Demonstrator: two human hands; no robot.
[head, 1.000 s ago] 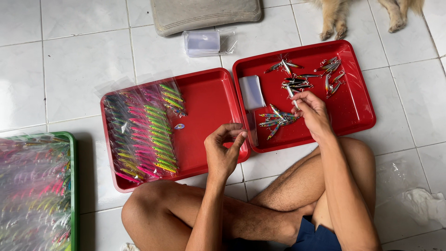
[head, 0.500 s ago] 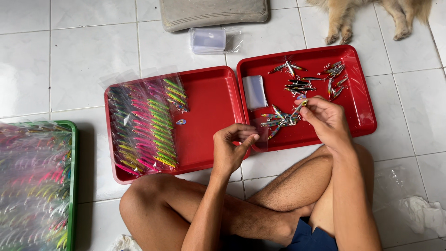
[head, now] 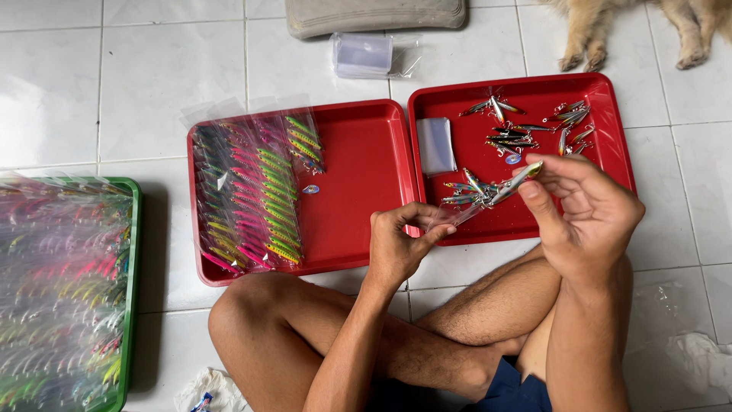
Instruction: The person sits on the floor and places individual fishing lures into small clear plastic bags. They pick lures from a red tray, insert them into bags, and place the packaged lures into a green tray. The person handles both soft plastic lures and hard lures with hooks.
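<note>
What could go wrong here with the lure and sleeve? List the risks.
1. The right hand pinches the lure only by its tip, so it might slip and drop among the loose lures on the right red tray.
2. The clear sleeve in the left hand looks thin; hooks, if fitted, could snag it or prick the fingers.

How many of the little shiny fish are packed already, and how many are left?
Done: rows of bagged lures fill the left red tray. In hand: the right hand slides one lure toward a clear sleeve held by the left hand. Left: loose lures in the right red tray.
</note>
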